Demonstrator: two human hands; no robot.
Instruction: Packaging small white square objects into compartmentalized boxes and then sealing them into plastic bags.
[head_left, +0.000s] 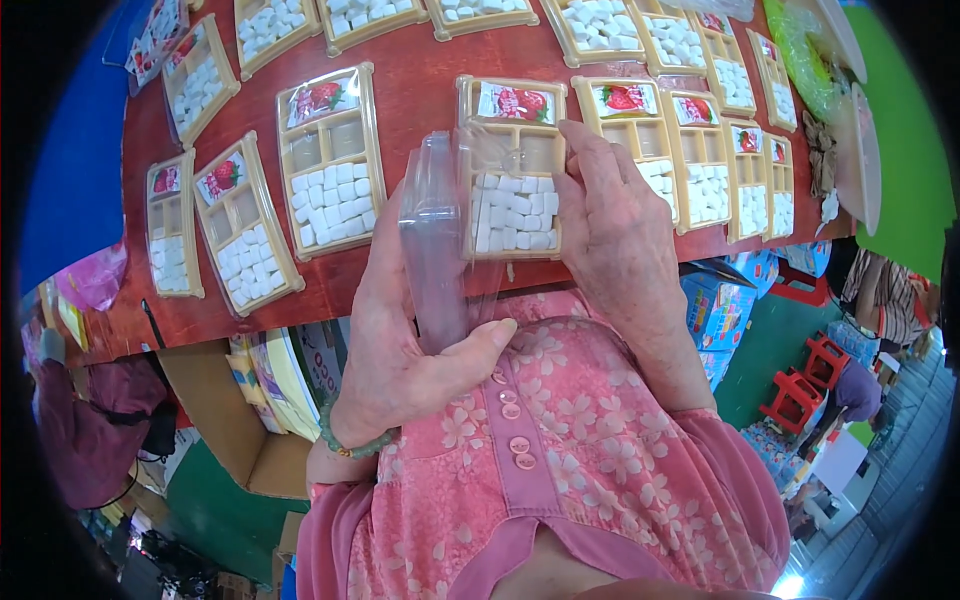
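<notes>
My left hand (400,340) is closed round a stack of clear plastic lids (430,250), thumb along the near end. Just right of the stack lies a beige compartment tray (538,132) at the table's near edge. White cube-shaped pieces (515,210) fill its near compartment, and a strawberry-printed sachet (515,103) sits in the far one. Two small middle compartments hold nothing visible. Clear plastic overlaps the tray's left side; whether it covers the whole tray I cannot tell. My right hand (625,210) grips the tray's right edge with bent fingers, its fingertips partly hidden.
Similar filled trays (283,190) stand left and right on the red table (420,50), with more along the back. Green plastic wrap (800,60) lies at the far right. Below the table are an open cardboard box (215,415) and red stools (800,385); people are behind.
</notes>
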